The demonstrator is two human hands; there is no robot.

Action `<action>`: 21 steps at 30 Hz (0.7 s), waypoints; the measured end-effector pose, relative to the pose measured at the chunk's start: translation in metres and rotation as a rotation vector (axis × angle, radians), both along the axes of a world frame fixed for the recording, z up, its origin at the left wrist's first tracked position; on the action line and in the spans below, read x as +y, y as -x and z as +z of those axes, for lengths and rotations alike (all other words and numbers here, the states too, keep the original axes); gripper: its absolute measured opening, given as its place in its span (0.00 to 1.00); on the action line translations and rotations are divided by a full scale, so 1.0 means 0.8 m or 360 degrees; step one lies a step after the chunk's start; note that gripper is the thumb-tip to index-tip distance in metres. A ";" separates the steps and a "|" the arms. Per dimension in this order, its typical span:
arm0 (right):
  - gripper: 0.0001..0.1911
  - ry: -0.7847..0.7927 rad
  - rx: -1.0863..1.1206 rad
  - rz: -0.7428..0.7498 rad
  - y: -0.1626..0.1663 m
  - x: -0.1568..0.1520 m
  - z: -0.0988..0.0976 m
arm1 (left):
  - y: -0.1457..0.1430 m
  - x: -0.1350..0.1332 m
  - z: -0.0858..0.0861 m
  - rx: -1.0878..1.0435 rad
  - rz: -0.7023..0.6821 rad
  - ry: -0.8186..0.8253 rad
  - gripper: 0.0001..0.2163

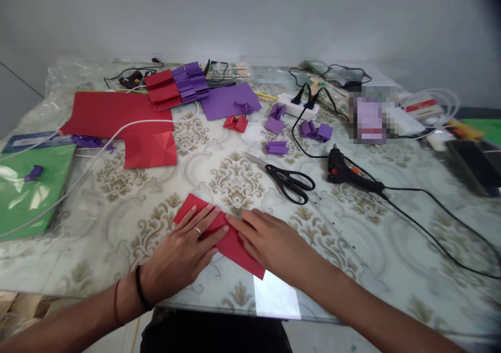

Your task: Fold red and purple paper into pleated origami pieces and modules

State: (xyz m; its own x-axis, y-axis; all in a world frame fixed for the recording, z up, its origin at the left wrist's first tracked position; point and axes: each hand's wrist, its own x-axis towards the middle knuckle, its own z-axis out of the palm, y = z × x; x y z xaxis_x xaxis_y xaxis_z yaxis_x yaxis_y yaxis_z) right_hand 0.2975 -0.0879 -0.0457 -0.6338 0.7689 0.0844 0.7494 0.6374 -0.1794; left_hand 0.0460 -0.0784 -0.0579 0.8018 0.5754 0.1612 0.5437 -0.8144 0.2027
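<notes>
A folded strip of red paper (pixel 245 254) lies slantwise on the patterned table cover (pixel 183 285) near the front edge. My left hand (pixel 195 238) rests flat on its left part, fingers spread, a ring on one of them. On the strip's upper edge, my right hand (pixel 266 238) presses with its index finger stretched out; the other fingers are bent and partly hidden. The fingertips of both hands are close together near the middle of the paper. Just beyond them lie black-handled scissors (pixel 287 180), blades pointing to the back left.
At right lies a black glue gun (pixel 344 173), its cord running to a white power strip (pixel 295 107). Folded purple pieces (pixel 277 148) and red sheets (pixel 117 114) lie farther back. A white cable (pixel 117 133) crosses the left side above a green paper pack (pixel 43 201).
</notes>
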 end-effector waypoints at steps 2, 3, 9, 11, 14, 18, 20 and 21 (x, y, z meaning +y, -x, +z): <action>0.20 0.0003 -0.0029 0.0033 0.004 0.007 -0.001 | 0.000 0.000 0.000 -0.0016 0.0002 0.0013 0.21; 0.20 0.0009 -0.0030 0.0051 0.004 0.010 -0.001 | 0.000 0.000 0.000 -0.0019 -0.0001 0.0016 0.20; 0.17 -0.0044 -0.0068 0.0218 -0.013 0.016 0.003 | 0.002 0.003 0.002 0.0057 -0.0033 -0.0024 0.21; 0.16 -0.0074 -0.0077 0.0282 -0.022 0.015 0.005 | 0.002 0.004 0.003 0.0067 -0.0037 -0.0024 0.22; 0.16 -0.0075 -0.0104 0.0313 -0.035 0.010 0.008 | 0.001 0.004 0.004 0.0047 -0.0048 -0.0007 0.21; 0.16 -0.0071 -0.0130 0.0328 -0.056 0.001 0.012 | 0.002 0.003 0.004 0.0023 -0.0049 0.0001 0.21; 0.15 -0.0047 -0.0141 0.0308 -0.068 -0.004 0.015 | 0.001 0.002 0.005 0.0007 -0.0038 0.0019 0.20; 0.15 -0.0038 -0.0144 0.0292 -0.072 -0.006 0.016 | 0.000 0.001 0.005 -0.0008 -0.0026 0.0029 0.20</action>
